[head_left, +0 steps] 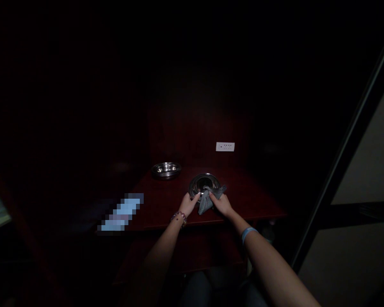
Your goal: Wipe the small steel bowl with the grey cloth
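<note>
A shiny metal plate (196,181) with a raised rim is held just over the near part of the dark red desk. My left hand (188,204) grips its near left rim, thumb on top. My right hand (222,204) is closed on a grey cloth (206,202), which is pressed against the plate's near right side and hangs over the rim. The fingers beneath the plate are hidden. To the left, apart from both hands, sits a stack of metal plates (166,170).
The reddish desk top (243,192) ends at a front edge near my wrists. A white power socket (225,147) is on the back panel. A blurred-out bright patch (123,213) lies at the left. A pale sliding panel (355,170) stands at the right; the surroundings are dark.
</note>
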Action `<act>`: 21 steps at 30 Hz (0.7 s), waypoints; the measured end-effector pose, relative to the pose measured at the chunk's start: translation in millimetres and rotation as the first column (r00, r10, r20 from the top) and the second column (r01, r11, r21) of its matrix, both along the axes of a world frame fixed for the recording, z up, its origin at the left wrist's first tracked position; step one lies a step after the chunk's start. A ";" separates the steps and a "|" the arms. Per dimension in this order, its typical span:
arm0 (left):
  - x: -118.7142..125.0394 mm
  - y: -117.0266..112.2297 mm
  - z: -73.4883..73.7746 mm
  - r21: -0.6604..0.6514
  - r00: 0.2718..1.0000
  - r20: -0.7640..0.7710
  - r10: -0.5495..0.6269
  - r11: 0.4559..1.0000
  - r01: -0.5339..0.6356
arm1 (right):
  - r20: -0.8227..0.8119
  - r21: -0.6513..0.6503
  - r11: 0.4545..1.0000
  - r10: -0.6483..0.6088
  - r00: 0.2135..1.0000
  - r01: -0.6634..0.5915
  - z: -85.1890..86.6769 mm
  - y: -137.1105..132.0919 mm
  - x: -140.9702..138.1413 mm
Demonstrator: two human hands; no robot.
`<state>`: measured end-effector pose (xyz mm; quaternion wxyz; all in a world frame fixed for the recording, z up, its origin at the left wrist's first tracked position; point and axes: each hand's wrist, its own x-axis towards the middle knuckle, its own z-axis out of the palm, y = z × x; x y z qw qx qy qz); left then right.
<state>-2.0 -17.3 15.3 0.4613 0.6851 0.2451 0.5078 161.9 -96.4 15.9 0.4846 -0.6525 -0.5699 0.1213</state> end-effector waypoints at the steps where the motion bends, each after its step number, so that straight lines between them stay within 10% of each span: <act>1: -0.1 -0.2 0.3 -0.002 1.000 0.000 -0.006 1.000 0.006 | 0.004 0.004 1.000 -0.001 1.000 0.001 0.3 -0.1 0.1; 21: -0.2 -11.6 16.1 -0.091 0.989 0.076 -0.124 0.987 0.131 | 0.114 -0.025 0.999 -0.040 0.993 0.043 20.4 -13.9 -12.9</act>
